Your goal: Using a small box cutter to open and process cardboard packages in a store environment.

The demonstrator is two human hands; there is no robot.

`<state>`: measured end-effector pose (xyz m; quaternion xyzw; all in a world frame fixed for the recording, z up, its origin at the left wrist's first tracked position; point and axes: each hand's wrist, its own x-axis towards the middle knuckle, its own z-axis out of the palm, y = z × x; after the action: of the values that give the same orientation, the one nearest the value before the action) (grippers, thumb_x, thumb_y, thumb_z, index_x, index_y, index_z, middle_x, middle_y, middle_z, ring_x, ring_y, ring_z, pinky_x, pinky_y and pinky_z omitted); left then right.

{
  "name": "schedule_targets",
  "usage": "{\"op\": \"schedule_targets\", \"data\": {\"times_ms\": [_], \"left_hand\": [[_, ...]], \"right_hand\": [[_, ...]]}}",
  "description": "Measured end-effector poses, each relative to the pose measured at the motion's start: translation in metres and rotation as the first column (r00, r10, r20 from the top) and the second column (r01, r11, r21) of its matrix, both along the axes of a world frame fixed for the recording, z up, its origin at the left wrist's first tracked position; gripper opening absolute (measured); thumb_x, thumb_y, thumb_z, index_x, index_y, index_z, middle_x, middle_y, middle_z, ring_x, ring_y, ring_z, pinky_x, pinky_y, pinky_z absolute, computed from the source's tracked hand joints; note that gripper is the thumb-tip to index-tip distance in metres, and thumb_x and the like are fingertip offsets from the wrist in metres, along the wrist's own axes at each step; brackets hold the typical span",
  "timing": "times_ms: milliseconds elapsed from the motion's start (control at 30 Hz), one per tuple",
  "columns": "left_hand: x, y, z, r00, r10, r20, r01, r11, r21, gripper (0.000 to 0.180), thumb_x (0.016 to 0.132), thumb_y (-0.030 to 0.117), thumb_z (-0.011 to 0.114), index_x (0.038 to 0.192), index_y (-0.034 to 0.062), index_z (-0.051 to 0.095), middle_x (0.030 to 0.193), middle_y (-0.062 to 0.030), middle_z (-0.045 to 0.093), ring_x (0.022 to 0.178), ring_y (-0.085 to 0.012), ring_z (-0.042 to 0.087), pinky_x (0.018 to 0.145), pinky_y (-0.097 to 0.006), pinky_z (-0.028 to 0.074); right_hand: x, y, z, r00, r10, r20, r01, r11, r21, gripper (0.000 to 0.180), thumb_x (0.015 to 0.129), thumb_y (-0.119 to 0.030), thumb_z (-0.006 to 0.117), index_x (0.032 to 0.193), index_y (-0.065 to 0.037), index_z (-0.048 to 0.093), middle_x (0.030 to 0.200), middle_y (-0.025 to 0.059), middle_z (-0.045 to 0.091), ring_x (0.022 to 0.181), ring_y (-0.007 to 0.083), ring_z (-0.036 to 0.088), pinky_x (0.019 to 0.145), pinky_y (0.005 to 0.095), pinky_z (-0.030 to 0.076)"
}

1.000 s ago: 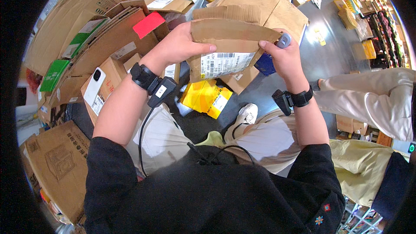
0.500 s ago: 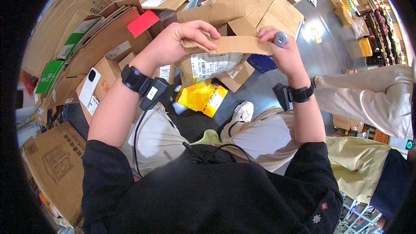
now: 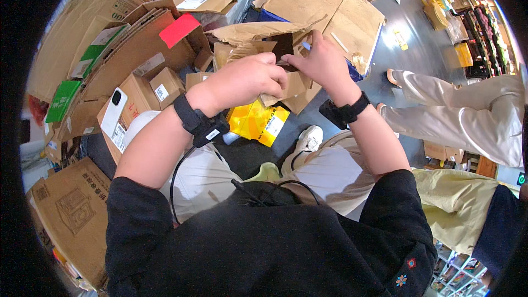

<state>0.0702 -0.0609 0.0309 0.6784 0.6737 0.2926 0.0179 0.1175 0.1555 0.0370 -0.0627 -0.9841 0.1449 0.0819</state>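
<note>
A small cardboard box point(image 3: 300, 85) with raised flaps is between my hands, its dark inside partly visible. My left hand point(image 3: 242, 81) is closed at the near left side of the box, fingers curled inward over its edge. At the far right side, my right hand point(image 3: 327, 66) grips the box, thumb reaching toward the opening and fingers bent by a flap. A small blue-grey piece point(image 3: 306, 46) shows at the right hand's fingers. One long torn-edged flap point(image 3: 258, 32) stands up beyond both hands. Below the box lies a yellow packet point(image 3: 267, 126) with a white label.
Flattened cardboard point(image 3: 148, 38) leans at the left, near a white phone point(image 3: 115, 111) on a carton. A large carton point(image 3: 352, 14) stands beyond my hands. Another person's legs point(image 3: 456, 110) are at the right. Black bands with cables are on my wrists.
The box has turned and dropped; its labelled side has gone from sight and its flaps now stand open. Both hands moved closer together, the right one leftward. The person's legs at right shifted.
</note>
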Motion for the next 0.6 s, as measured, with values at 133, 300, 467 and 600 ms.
{"op": "schedule_targets", "data": {"times_ms": [133,300,467,600], "left_hand": [[-0.002,0.001,-0.001,1.000,-0.011,0.020,0.011,1.000,0.014,0.026,0.067,0.000,0.064,0.090,0.0103,0.072,0.099,-0.0016,0.066,0.089,-0.0256,0.057,0.079,-0.035,0.051],[-0.012,-0.016,0.004,0.997,0.029,0.074,-0.032,0.999,0.042,0.025,0.067,-0.001,0.064,0.088,0.0093,0.071,0.097,-0.0016,0.066,0.089,-0.0258,0.057,0.079,-0.035,0.050],[-0.012,-0.016,0.011,0.994,0.080,0.080,-0.098,0.964,0.247,0.026,0.062,-0.004,0.069,0.083,0.0101,0.071,0.096,0.0016,0.067,0.091,-0.0222,0.055,0.077,-0.032,0.050],[-0.007,-0.017,0.018,0.994,0.085,0.074,-0.104,0.946,0.308,0.018,0.068,0.006,0.071,0.085,0.0100,0.071,0.097,-0.0008,0.069,0.084,-0.0246,0.054,0.072,-0.034,0.048]], "right_hand": [[-0.010,0.011,-0.017,1.000,-0.002,-0.001,0.002,0.998,-0.058,0.039,0.075,-0.030,0.070,0.093,0.003,0.062,0.086,0.0250,0.067,0.085,0.0401,0.066,0.075,0.0458,0.053],[-0.017,0.049,-0.009,0.968,-0.109,0.224,0.226,0.761,-0.608,0.021,0.078,-0.016,0.062,0.089,0.002,0.067,0.075,0.0107,0.067,0.065,0.0192,0.063,0.060,0.0359,0.050],[-0.010,0.110,-0.023,0.968,0.047,0.245,0.248,-0.264,-0.932,0.013,0.086,-0.013,0.064,0.098,-0.008,0.060,0.080,0.0024,0.063,0.047,0.0079,0.041,0.048,0.0253,0.037],[-0.004,0.105,-0.008,0.961,0.197,0.194,0.260,-0.406,-0.876,0.013,0.090,-0.018,0.064,0.094,-0.009,0.056,0.075,-0.0020,0.056,0.047,0.0033,0.036,0.051,0.0213,0.035]]}}
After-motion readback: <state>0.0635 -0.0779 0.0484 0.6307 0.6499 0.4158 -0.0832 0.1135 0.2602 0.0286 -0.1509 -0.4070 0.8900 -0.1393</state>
